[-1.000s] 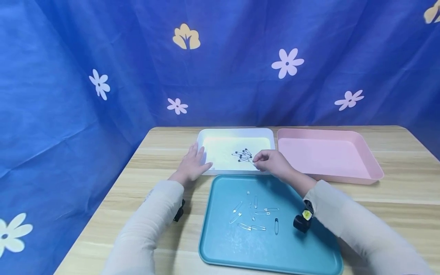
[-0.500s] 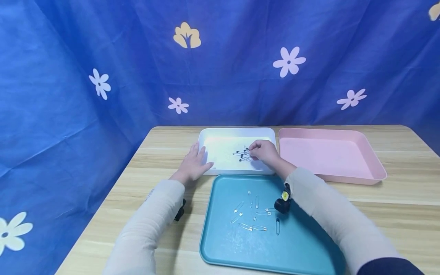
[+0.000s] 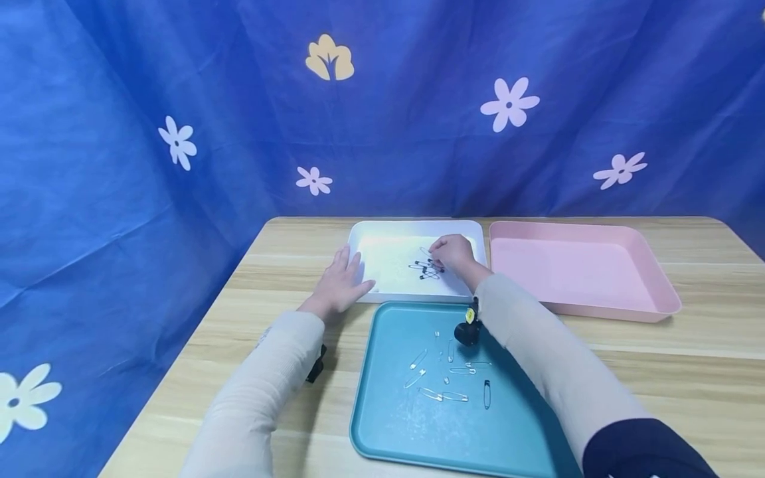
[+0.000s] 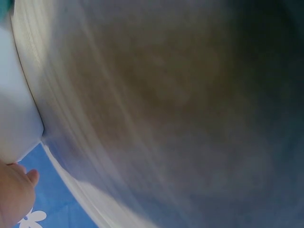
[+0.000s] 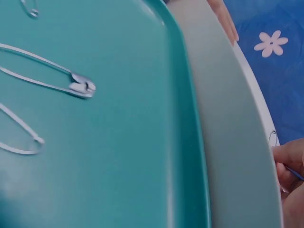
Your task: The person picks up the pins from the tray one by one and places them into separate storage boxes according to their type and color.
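My right hand (image 3: 452, 252) is over the right part of the white tray (image 3: 382, 229), thumb and fingers pinched around a safety pin (image 3: 425, 251). In the right wrist view, the coiled end of that safety pin (image 5: 272, 137) sticks up above the fingertips. Several black-headed safety pins (image 3: 425, 268) lie in a small pile just below the hand. My left hand (image 3: 339, 285) rests with fingers spread on the white tray's left edge. Silver safety pins (image 3: 463, 370) and one black-headed pin (image 3: 487, 394) are scattered on the teal tray (image 3: 394, 438); the right forearm covers part of it.
A pink tray (image 3: 568, 265) stands to the right of the white one on the wooden table (image 3: 705, 358). Behind hangs a blue curtain (image 3: 394, 133) with flowers. The teal tray lies in front of the white tray.
The right hand has moved left and farther back over the white tray, past the pile of black-headed pins, still pinching the pin. The left hand stays put; the head view shifts slightly.
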Demonstrator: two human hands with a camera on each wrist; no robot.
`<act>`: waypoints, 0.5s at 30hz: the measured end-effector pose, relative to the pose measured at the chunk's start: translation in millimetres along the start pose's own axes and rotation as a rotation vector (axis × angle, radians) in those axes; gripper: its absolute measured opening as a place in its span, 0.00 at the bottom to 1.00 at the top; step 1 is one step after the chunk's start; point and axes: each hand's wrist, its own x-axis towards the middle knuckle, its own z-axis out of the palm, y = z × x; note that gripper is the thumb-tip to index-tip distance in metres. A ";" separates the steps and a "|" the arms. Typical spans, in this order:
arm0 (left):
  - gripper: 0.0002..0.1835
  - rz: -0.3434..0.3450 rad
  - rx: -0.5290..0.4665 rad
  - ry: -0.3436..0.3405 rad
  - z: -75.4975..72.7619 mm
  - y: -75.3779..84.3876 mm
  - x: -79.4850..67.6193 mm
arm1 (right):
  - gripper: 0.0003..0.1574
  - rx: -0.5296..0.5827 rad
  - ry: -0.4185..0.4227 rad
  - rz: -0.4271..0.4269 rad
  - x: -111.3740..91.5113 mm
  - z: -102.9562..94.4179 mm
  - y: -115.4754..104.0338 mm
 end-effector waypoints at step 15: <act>0.41 -0.006 0.005 -0.008 -1.6 1.6 -0.2 | 0.10 -0.089 -0.008 0.004 15.6 12.3 0.5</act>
